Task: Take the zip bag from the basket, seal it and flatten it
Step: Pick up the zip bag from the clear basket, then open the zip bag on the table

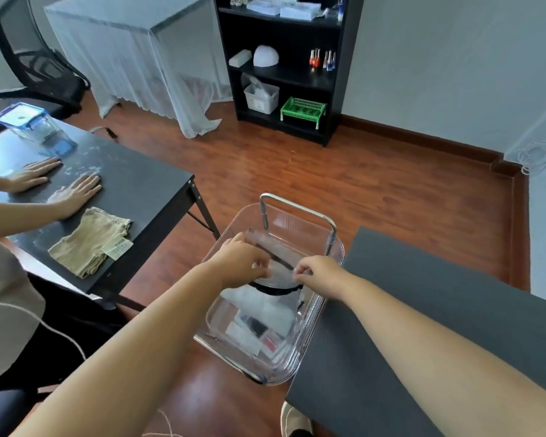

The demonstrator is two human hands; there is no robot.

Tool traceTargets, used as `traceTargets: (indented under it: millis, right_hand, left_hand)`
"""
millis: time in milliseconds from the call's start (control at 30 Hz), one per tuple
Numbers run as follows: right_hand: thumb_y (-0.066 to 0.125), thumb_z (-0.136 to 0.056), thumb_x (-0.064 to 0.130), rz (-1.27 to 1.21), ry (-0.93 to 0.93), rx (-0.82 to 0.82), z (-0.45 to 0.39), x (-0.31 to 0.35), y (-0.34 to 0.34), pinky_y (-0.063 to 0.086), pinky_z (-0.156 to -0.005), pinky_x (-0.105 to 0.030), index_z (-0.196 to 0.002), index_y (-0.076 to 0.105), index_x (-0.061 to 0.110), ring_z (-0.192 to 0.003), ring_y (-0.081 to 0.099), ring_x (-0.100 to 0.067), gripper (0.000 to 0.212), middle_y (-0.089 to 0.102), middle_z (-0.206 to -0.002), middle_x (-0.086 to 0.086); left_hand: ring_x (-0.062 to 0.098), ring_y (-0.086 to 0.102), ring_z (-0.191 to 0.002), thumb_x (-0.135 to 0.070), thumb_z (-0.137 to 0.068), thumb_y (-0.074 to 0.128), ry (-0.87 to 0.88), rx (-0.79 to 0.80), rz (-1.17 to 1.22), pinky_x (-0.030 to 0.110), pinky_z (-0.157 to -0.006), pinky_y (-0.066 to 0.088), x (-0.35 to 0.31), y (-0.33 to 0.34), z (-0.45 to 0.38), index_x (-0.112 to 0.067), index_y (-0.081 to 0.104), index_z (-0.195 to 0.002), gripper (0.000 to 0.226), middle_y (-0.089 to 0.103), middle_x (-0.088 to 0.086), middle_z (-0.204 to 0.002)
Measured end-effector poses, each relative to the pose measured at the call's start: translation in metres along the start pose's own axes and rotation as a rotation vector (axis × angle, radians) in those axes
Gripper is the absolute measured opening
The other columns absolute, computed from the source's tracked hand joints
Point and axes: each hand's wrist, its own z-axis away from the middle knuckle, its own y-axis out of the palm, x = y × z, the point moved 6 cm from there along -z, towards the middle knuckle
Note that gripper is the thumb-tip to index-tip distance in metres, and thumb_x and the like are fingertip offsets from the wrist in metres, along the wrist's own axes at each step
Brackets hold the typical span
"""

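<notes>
A clear plastic basket (309, 345) with a metal handle stands on the floor between two dark tables. Both my hands reach into it. A clear zip bag (279, 272) with something dark inside is held over the basket. My left hand (241, 261) pinches the bag's left edge. My right hand (317, 274) pinches its right edge. More packets lie in the basket's bottom, under the bag.
A dark grey table (423, 326) lies to the right of the basket. On the black table (139, 184) at left another person's hands press flat, beside a folded tan cloth (89, 244) and a blue-lidded container (32, 124). A black shelf stands at the back.
</notes>
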Motion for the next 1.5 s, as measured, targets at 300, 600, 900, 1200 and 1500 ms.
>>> traceTargets:
  millis: [300, 600, 900, 1200, 1500]
  right_hand:
    - [0.062, -0.093, 0.020, -0.019, -0.345, -0.411, 0.120, 0.038, -0.101, 0.034, -0.082, -0.025, -0.094, 0.072, 0.017, -0.094, 0.051, -0.012, 0.010, 0.068, -0.101, 0.009]
    - [0.055, -0.092, 0.022, -0.684, 0.035, -0.879, 0.236, -0.062, -0.104, 0.043, -0.067, -0.020, -0.129, 0.036, 0.038, -0.071, 0.058, 0.003, 0.044, 0.057, -0.108, 0.012]
    - [0.058, -0.093, 0.022, -1.624, 0.308, -0.671, 0.291, -0.153, -0.095, 0.051, -0.066, -0.035, -0.116, 0.052, 0.013, -0.076, 0.062, -0.029, 0.025, 0.066, -0.087, -0.018]
    - [0.065, -0.088, 0.002, -1.445, 0.191, -0.570, 0.345, -0.192, -0.110, 0.046, -0.059, -0.024, -0.125, 0.050, 0.014, -0.063, 0.055, -0.015, 0.042, 0.060, -0.072, -0.005]
    - [0.070, -0.075, 0.011, -0.852, -0.027, -0.296, 0.387, -0.181, -0.114, 0.039, -0.073, -0.039, -0.110, 0.043, 0.031, -0.075, 0.049, -0.023, 0.049, 0.067, -0.081, -0.004]
  left_hand:
    - [0.013, 0.044, -0.117, -0.041, -0.082, 0.073, 0.340, -0.575, 0.031, 0.038, -0.105, 0.021, -0.089, -0.109, 0.059, -0.023, 0.071, -0.073, 0.020, 0.046, -0.026, -0.063]
    - [0.000, 0.040, -0.101, -0.031, -0.082, 0.076, 0.490, -0.709, 0.212, 0.038, -0.093, 0.027, -0.226, -0.106, 0.055, -0.023, 0.073, -0.076, 0.010, 0.040, -0.034, -0.070]
    - [-0.009, 0.039, -0.097, -0.038, -0.083, 0.066, 0.535, -0.493, 0.406, 0.039, -0.090, 0.038, -0.346, -0.007, 0.056, -0.024, 0.071, -0.079, 0.015, 0.048, -0.027, -0.074]
    - [0.012, 0.047, -0.086, -0.043, -0.096, 0.049, 0.758, -0.542, 0.339, 0.034, -0.079, 0.038, -0.406, 0.017, 0.093, -0.027, 0.064, -0.071, 0.033, 0.055, -0.020, -0.068]
    - [0.012, 0.061, -0.094, -0.036, -0.103, 0.041, 0.297, 0.395, 0.831, 0.028, -0.086, 0.043, -0.417, 0.051, 0.045, -0.023, 0.072, -0.094, 0.034, 0.069, -0.007, -0.098]
